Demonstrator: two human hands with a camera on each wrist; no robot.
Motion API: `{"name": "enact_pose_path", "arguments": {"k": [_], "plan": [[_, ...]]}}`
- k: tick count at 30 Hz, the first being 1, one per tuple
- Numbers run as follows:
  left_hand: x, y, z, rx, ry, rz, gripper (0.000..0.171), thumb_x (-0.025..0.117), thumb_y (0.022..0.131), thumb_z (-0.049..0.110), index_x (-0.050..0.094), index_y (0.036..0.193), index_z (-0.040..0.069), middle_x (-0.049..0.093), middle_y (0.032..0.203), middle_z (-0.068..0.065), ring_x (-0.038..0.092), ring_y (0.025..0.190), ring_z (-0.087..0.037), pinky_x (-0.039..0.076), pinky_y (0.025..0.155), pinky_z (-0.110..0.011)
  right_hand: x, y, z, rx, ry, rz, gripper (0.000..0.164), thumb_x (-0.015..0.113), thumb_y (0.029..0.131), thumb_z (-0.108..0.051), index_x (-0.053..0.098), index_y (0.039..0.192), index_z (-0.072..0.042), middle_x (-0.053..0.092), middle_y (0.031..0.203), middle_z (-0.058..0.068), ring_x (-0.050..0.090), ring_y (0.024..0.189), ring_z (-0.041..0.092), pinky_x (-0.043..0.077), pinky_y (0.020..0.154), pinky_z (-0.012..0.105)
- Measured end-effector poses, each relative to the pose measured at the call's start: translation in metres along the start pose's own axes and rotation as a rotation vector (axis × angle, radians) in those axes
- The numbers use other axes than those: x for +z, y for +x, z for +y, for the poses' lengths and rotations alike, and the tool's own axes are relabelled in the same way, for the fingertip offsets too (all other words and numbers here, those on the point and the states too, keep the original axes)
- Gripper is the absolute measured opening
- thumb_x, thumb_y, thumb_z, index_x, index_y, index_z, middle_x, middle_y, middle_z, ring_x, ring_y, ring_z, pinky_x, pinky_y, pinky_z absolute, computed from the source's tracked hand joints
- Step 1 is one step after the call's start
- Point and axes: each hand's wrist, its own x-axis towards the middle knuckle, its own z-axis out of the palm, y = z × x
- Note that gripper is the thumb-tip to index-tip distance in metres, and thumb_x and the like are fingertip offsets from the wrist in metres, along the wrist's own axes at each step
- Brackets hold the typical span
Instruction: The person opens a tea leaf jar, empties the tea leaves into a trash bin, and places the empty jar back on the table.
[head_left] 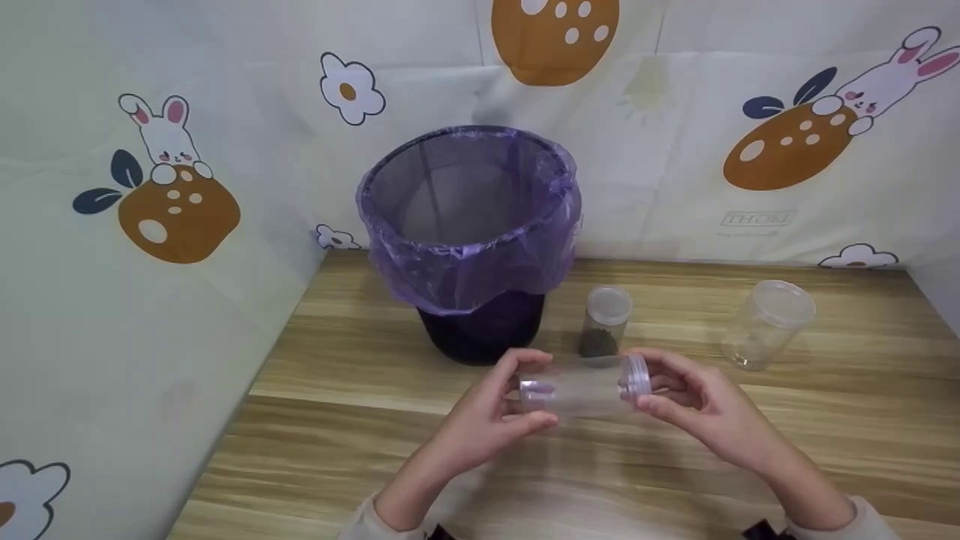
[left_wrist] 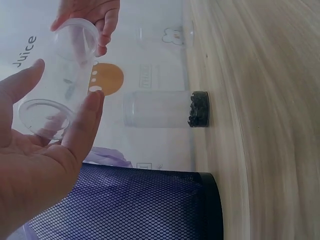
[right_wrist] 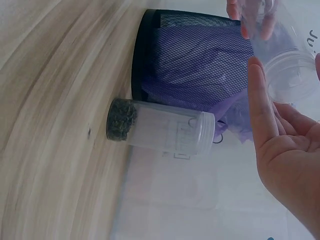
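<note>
Both hands hold a clear plastic jar [head_left: 585, 386] on its side above the table. My left hand [head_left: 506, 409] grips its base end, thumb below and fingers above. At the lidded end, my right hand [head_left: 694, 401] holds the clear screw lid [head_left: 636, 379] between thumb and fingers. Inside, the jar shows nothing but clear walls. Just behind it stands a second lidded jar [head_left: 606, 319], with dark dried leaf-like bits [right_wrist: 122, 120] at its bottom. Farther right is another clear jar [head_left: 771, 322], upright with a lid on.
A black mesh bin [head_left: 484, 326] lined with a purple plastic bag [head_left: 472, 274] stands at the back left of the wooden table [head_left: 330, 457]. A pale printed cloth [head_left: 660, 150] covers the walls behind and at the left.
</note>
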Motion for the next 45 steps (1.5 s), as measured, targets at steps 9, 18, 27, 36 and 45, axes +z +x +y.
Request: {"name": "enact_pose_path", "arguments": {"k": [9, 18, 27, 36, 45], "plan": [[-0.003, 0.0, -0.005, -0.029, 0.073, -0.002, 0.062, 0.074, 0.09, 0.018, 0.042, 0.143, 0.012, 0.051, 0.141, -0.011, 0.06, 0.119, -0.029, 0.055, 0.094, -0.025, -0.014, 0.0, -0.002, 0.002, -0.007, 0.03, 0.044, 0.062, 0.093, 0.004, 0.052, 0.136, 0.007, 0.068, 0.112, -0.01, 0.069, 0.096, 0.007, 0.06, 0.08, 0.021], [-0.008, -0.001, -0.008, -0.018, 0.088, -0.028, 0.055, 0.069, 0.094, 0.017, 0.042, 0.142, 0.011, 0.058, 0.136, -0.014, 0.064, 0.114, -0.033, 0.056, 0.097, -0.031, -0.036, 0.004, -0.009, 0.044, -0.017, 0.204, 0.044, 0.063, 0.091, 0.009, 0.054, 0.134, 0.008, 0.072, 0.106, -0.005, 0.071, 0.094, 0.007, 0.059, 0.081, 0.019], [-0.01, -0.001, -0.007, -0.001, 0.151, -0.065, 0.049, 0.067, 0.096, 0.02, 0.05, 0.141, 0.012, 0.066, 0.129, -0.008, 0.064, 0.116, -0.032, 0.053, 0.101, -0.035, -0.066, 0.015, -0.016, 0.134, -0.198, 0.386, 0.044, 0.065, 0.096, -0.009, 0.054, 0.137, -0.001, 0.067, 0.104, -0.022, 0.067, 0.093, -0.004, 0.056, 0.077, 0.011], [-0.011, -0.002, -0.008, -0.012, 0.165, -0.077, 0.045, 0.068, 0.096, 0.022, 0.055, 0.137, 0.01, 0.066, 0.128, -0.006, 0.064, 0.116, -0.032, 0.05, 0.101, -0.03, -0.09, 0.029, -0.011, 0.243, -0.391, 0.445, 0.061, 0.071, 0.093, -0.029, 0.049, 0.145, -0.006, 0.063, 0.107, -0.015, 0.056, 0.087, -0.021, 0.048, 0.067, 0.002], [-0.014, -0.005, -0.007, -0.022, 0.182, -0.081, 0.043, 0.067, 0.096, 0.023, 0.057, 0.136, 0.012, 0.067, 0.129, -0.004, 0.064, 0.117, -0.028, 0.049, 0.103, -0.031, -0.101, 0.039, 0.001, 0.294, -0.528, 0.428, 0.067, 0.068, 0.094, -0.041, 0.046, 0.147, -0.007, 0.062, 0.125, 0.03, 0.062, 0.086, -0.012, 0.038, 0.062, -0.003]]}}
